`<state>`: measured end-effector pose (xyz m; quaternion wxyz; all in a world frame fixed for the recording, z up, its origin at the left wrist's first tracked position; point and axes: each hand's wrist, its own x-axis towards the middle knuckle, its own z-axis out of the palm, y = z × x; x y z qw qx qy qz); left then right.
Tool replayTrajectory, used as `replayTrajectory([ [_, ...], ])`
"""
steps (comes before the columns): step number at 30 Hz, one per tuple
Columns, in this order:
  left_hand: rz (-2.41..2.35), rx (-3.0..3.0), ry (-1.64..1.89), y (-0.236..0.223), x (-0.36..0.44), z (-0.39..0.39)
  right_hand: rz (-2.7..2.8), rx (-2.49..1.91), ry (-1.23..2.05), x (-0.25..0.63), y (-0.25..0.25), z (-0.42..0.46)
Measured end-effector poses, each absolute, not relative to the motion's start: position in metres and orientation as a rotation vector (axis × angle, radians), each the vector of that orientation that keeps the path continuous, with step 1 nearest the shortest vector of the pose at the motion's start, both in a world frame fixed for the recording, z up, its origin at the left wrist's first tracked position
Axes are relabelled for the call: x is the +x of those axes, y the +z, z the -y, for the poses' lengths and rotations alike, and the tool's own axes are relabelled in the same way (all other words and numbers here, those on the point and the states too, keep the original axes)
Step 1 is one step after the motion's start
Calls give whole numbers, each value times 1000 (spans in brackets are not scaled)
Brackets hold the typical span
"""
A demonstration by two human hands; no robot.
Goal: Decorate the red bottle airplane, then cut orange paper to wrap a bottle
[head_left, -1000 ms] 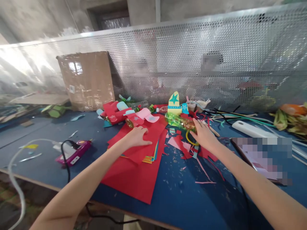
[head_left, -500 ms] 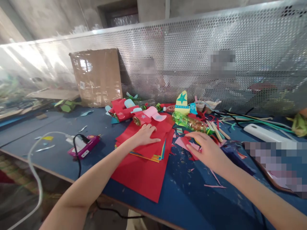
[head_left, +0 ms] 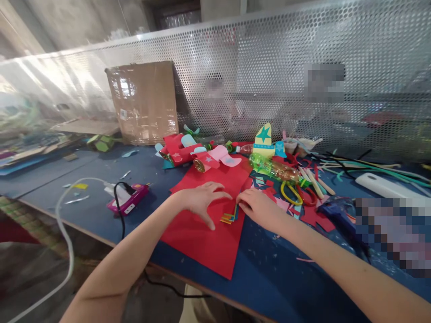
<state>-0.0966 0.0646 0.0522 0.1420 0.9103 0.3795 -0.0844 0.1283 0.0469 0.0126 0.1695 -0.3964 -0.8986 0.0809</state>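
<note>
Red paper (head_left: 215, 251) lies on the blue table, with smaller coloured sheets (head_left: 227, 218) showing their edges on top of it. My left hand (head_left: 202, 202) is over these sheets, its fingers and thumb spread apart. At the right edge of the paper is my right hand (head_left: 257, 206), fingers bent and drawn together. What lies between its fingertips is hidden. Behind the hands are red paper-covered bottles (head_left: 205, 162) with pink and light blue pieces. A green and brown plastic bottle (head_left: 274, 169) and yellow-handled scissors (head_left: 291, 194) lie beyond my right hand.
A purple power strip (head_left: 129, 199) with plugged-in cords is at the left. Paper scraps (head_left: 316, 219) and a dark blue object (head_left: 340, 222) lie at the right, near a white bar (head_left: 387, 186). Cardboard (head_left: 143, 103) leans on a perforated metal screen (head_left: 269, 80).
My right hand has left the scraps and moved leftward to the paper's edge. My left hand is still open and now sits slightly lower. The view has shifted, and the scissors' handles have come into sight.
</note>
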Motion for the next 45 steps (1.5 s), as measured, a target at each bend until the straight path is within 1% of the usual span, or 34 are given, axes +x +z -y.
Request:
replayTrajectory([
  [2, -1095, 2611, -166, 51, -99, -61, 2532, -1124, 266, 131, 11, -50],
  [8, -1038, 2388, 245, 49, -110, -73, 2473, -1107, 336, 133, 10, -47],
  [13, -1024, 2299, 355, 43, -110, -76, 2499, -1018, 377, 126, 14, -42],
  [20, -1160, 2234, 619, 38, -102, -71, 2544, -990, 364, 119, 13, -43],
  [23, -1157, 2221, 606, 39, -100, -66, 2543, -1014, 343, 117, 11, -44],
  [28, -1011, 2313, 412, 40, -99, -57, 2585, -1011, 292, 115, 11, -47],
  [34, -1035, 2456, 296, 37, -99, -55, 2702, -930, 207, 121, 17, -47],
  [45, -1068, 2605, 297, 34, -90, -54, 2841, -804, -177, 109, 9, -40],
])
